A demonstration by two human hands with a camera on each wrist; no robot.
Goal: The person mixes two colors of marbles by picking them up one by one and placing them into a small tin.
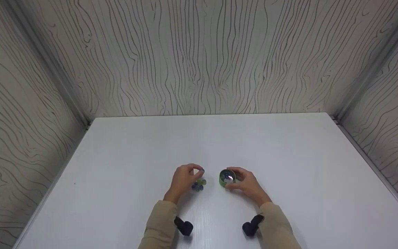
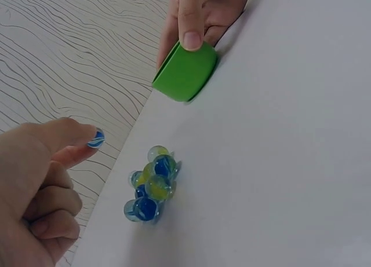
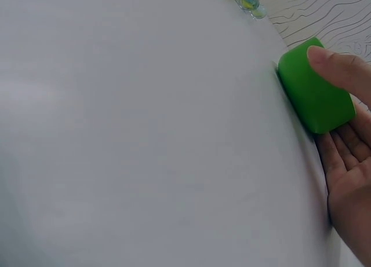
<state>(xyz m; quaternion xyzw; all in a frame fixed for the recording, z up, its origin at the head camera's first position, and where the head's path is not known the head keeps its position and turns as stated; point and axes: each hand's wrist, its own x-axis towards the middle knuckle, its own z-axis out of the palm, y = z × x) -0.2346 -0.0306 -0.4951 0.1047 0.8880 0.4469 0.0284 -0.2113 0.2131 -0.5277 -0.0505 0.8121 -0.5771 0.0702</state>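
Left hand (image 1: 182,179) pinches blue marble (image 2: 96,139) | right hand (image 1: 248,184) grips green cup (image 2: 185,75) | marbles (image 2: 157,187) between hands

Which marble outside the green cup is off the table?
The blue-and-white marble, pinched by the left hand; the other loose marbles lie clustered on the table.

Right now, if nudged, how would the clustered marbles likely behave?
The marbles are round, so they'd probably roll apart. Their glossy surfaces suggest slipperiness. The table looks flat and smooth, so little may stop them.
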